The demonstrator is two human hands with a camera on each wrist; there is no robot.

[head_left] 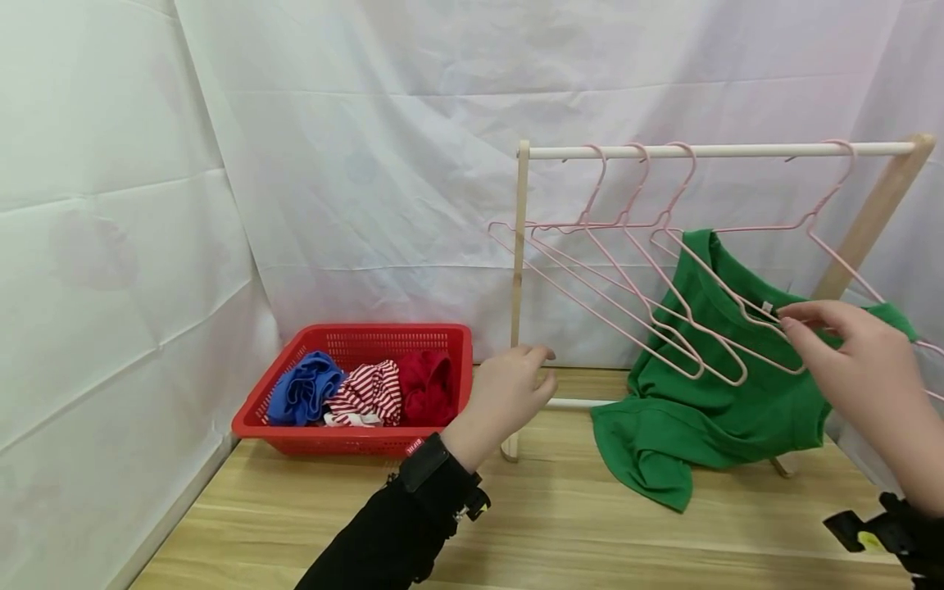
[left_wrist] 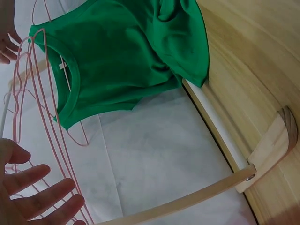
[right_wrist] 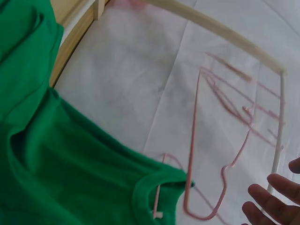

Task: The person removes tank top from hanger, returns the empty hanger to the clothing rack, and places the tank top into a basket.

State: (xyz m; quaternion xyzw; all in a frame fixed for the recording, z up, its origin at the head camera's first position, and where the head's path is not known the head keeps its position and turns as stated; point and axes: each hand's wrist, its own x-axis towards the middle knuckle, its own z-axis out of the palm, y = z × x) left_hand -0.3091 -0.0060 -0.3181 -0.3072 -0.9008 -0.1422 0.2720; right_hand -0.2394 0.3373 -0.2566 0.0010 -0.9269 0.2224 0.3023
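Note:
A green shirt (head_left: 726,393) hangs askew from a pink hanger (head_left: 833,192) on the rack's right side, its lower part drooping close over the table. Its neckline (left_wrist: 71,89) faces the other hangers, and a small white tag shows inside. My right hand (head_left: 863,352) is in front of the shirt's right shoulder, thumb and forefinger apart; in the right wrist view its fingers (right_wrist: 276,199) are spread with nothing between them. Left of the rack's near post, my left hand (head_left: 509,393) hovers with relaxed fingers, seen spread below the hangers in the left wrist view.
Three bare pink hangers (head_left: 637,213) hang bunched on the white rail (head_left: 737,151), overlapping the shirt. The wooden rack post (head_left: 519,270) stands between them and a red basket (head_left: 354,442). Inside lie blue (head_left: 304,387), red-striped (head_left: 372,389) and dark red cloth (head_left: 428,385). White sheets surround the table.

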